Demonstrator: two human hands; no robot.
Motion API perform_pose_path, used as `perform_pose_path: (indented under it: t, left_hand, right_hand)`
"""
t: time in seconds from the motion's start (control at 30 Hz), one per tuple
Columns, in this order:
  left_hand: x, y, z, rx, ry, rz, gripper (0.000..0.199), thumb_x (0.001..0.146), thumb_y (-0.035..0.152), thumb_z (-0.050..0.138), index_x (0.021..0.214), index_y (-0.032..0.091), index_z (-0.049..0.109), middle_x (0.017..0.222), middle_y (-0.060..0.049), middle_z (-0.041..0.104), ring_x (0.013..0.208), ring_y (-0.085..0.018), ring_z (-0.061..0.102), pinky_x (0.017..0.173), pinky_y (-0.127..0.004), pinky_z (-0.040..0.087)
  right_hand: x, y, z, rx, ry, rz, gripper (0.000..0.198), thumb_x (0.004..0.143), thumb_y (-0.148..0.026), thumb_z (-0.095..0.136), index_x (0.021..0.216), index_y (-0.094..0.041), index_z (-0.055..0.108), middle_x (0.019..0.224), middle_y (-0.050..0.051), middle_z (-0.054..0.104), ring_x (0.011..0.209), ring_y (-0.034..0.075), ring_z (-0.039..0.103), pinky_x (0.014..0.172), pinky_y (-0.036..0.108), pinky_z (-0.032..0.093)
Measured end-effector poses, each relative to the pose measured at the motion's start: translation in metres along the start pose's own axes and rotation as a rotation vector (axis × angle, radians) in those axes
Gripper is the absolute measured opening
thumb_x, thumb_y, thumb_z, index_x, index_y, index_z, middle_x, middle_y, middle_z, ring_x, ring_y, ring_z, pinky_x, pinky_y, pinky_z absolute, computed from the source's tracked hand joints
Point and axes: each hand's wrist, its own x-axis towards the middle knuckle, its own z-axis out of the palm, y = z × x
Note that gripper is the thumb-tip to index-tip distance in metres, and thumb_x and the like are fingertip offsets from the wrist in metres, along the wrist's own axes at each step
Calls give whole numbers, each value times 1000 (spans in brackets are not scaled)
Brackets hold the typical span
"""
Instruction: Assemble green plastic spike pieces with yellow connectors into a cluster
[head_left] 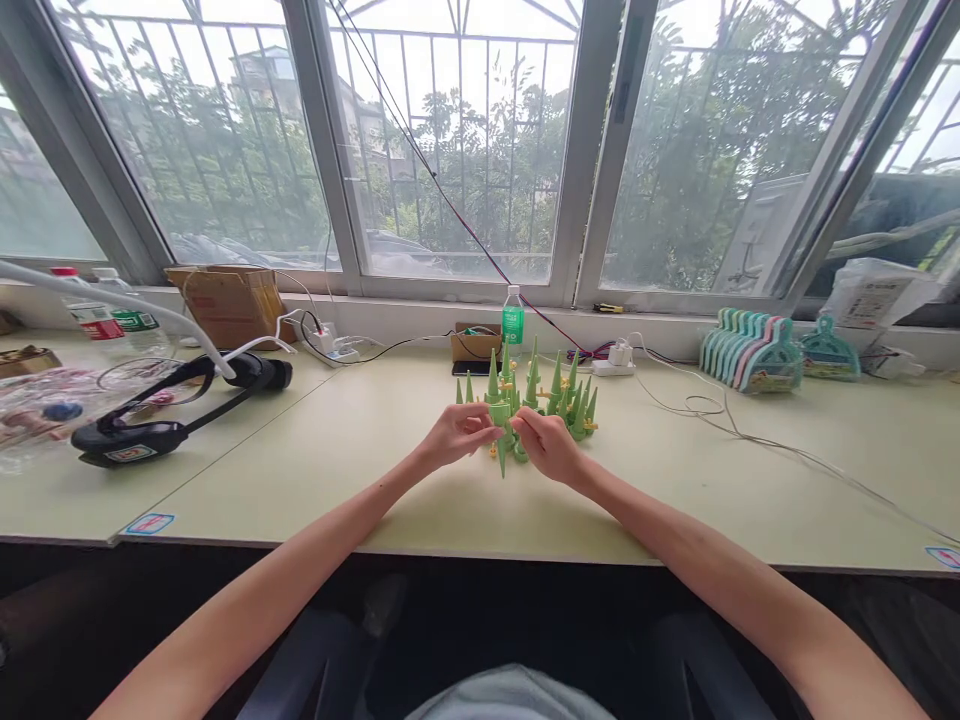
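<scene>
My left hand (461, 437) pinches a green plant watering spike (502, 455) by its wide upper end, with the tapered tip pointing down over the table. Close beside it, my right hand (550, 442) is closed, its thumb and fingertips pressed together at the spike's right side. Whatever lies in that pinch is too small to make out. Just beyond both hands stand several more green spikes (555, 385), mostly tips up, some with small yellow parts (590, 427) on their sides. The hands cover some of this group.
Behind the spikes are a green-labelled bottle (513, 322), a small cardboard box (477, 345) and a power strip (613, 366). Pastel hangers (750, 350) stand at the right, with a white cable (731, 425) nearby. A black headset (172, 415) lies at the left, before a carton (229, 305).
</scene>
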Motion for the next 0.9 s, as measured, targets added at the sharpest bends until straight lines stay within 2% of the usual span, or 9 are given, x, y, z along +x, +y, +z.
perform_pose_path:
  t: [0.33, 0.5, 0.63, 0.9]
  left_hand:
    - [0, -9, 0, 51, 65, -19, 35, 75, 44, 79, 74, 14, 61, 58, 1, 56, 46, -7, 44, 41, -19, 34]
    - [1, -11, 1, 53, 82, -19, 35, 74, 45, 79, 87, 14, 68, 60, 0, 60, 45, -7, 45, 40, -19, 35]
    - [2, -14, 2, 65, 95, -25, 37, 75, 45, 77, 96, 15, 70, 57, 1, 59, 43, -7, 44, 39, -18, 34]
    - [2, -13, 2, 67, 91, -36, 37, 76, 44, 77, 96, 14, 68, 56, 3, 55, 43, -6, 43, 39, -17, 33]
  right_hand:
    - [0, 1, 1, -9, -13, 35, 38, 105, -42, 28, 72, -23, 28, 54, -6, 35, 47, 9, 27, 48, 23, 26]
    - [0, 1, 0, -5, -16, 28, 38, 105, -42, 29, 72, -23, 29, 55, -6, 36, 47, 9, 28, 49, 22, 26]
    - [-1, 1, 0, -18, -20, 33, 39, 105, -43, 28, 72, -22, 30, 54, -6, 36, 47, 9, 28, 49, 22, 26]
    - [-1, 2, 1, -27, -18, 33, 38, 105, -41, 29, 72, -22, 30, 54, -6, 35, 48, 8, 27, 49, 21, 26]
